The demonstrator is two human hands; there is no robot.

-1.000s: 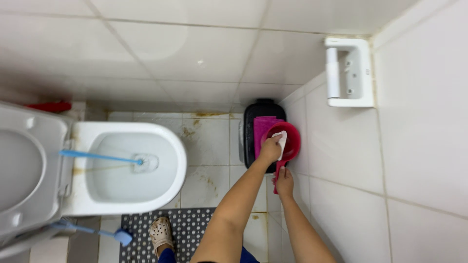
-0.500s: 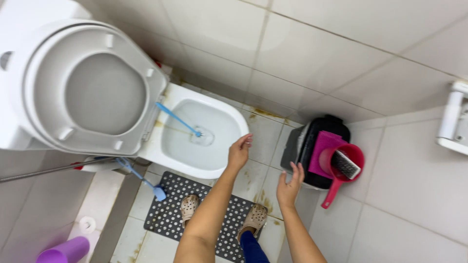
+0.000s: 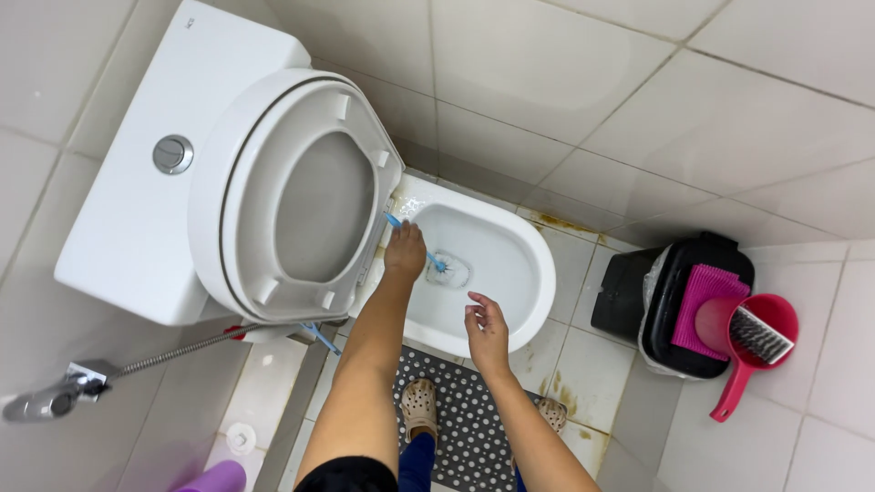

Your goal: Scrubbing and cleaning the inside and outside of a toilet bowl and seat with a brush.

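We've got our left hand [image 3: 406, 250] closed round the blue toilet brush [image 3: 428, 258] down in the toilet bowl [image 3: 533, 273], right hand [image 3: 488, 330] open and empty, so scrubbing probably needs steady circular strokes.

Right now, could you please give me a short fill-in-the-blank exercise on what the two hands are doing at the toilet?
1. The left hand grips a ____ toilet brush.
2. The right hand is open and holds ____.
3. The toilet seat is ____.
4. The red scoop rests on a ____ bin.

Missing words: blue; nothing; raised; black
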